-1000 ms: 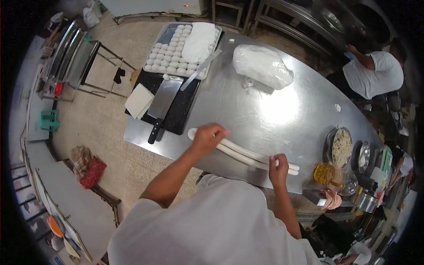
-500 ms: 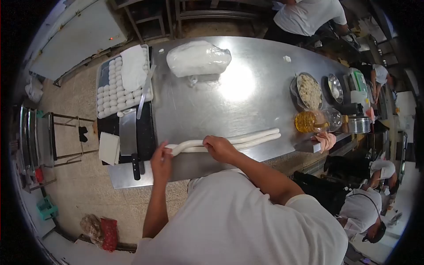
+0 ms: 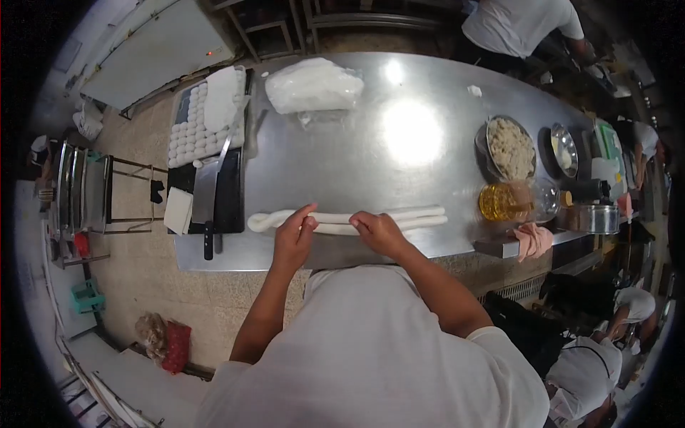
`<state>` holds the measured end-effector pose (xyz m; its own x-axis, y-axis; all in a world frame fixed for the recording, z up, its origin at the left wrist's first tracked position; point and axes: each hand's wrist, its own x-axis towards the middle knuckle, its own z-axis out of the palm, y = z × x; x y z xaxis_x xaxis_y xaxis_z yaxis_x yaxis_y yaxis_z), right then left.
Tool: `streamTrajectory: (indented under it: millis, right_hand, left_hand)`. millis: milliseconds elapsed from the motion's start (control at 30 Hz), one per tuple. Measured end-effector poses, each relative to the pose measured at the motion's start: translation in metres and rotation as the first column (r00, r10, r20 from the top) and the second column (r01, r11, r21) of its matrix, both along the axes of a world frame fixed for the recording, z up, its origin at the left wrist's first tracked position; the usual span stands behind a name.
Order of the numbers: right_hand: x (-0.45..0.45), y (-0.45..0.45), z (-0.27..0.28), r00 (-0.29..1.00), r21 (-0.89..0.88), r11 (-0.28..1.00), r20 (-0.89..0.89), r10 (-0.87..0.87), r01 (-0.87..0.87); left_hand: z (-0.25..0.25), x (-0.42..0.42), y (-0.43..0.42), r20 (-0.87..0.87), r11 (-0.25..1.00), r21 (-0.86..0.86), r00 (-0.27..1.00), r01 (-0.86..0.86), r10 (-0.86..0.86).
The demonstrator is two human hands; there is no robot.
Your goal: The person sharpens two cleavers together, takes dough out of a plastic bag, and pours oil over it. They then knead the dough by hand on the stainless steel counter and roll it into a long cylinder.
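Observation:
A long white dough rope (image 3: 332, 218), doubled into parallel strands, lies along the near side of the steel table. Its looped end is at the left, past my left hand (image 3: 294, 237). That hand is closed on the strands, thumb and fingers around them. Farther right, my right hand (image 3: 379, 234) also grips the dough, with its thumb pointing left. The two strand ends stretch out to the right beyond it. Left of the dough, a large knife (image 3: 205, 200) lies on a black board (image 3: 230, 192).
A tray of dough balls (image 3: 187, 146) with a white cloth stands at the left. Plastic-wrapped dough (image 3: 314, 87) sits at the back. On the right are a bowl of pale filling (image 3: 511, 148), an oil bottle (image 3: 505, 202), a pot (image 3: 598, 219) and a pink cloth (image 3: 534, 241). Other people work nearby.
My left hand has moved right from the looped end onto the strands, nearer my right hand. The loop now lies flat on the table. The camera view has shifted slightly.

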<state>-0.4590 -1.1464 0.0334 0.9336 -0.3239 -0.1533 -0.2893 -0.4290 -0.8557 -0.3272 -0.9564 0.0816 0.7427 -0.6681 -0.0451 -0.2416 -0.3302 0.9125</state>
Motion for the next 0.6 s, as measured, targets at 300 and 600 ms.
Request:
streamTrajectory:
  millis: [300,600]
  right_hand:
    - [-0.091,-0.042,-0.023,0.961,0.400,0.874,-0.087,-0.263,0.276]
    - [-0.070,-0.070,-0.036,0.934,0.543,0.784,0.000,-0.358,0.300]
  left_hand:
    - [-0.014,-0.060,-0.044,0.302,0.881,0.158,0.827,0.447,-0.474]
    - [0.005,-0.066,-0.032,0.353,0.924,0.164,0.855,0.344,-0.381]
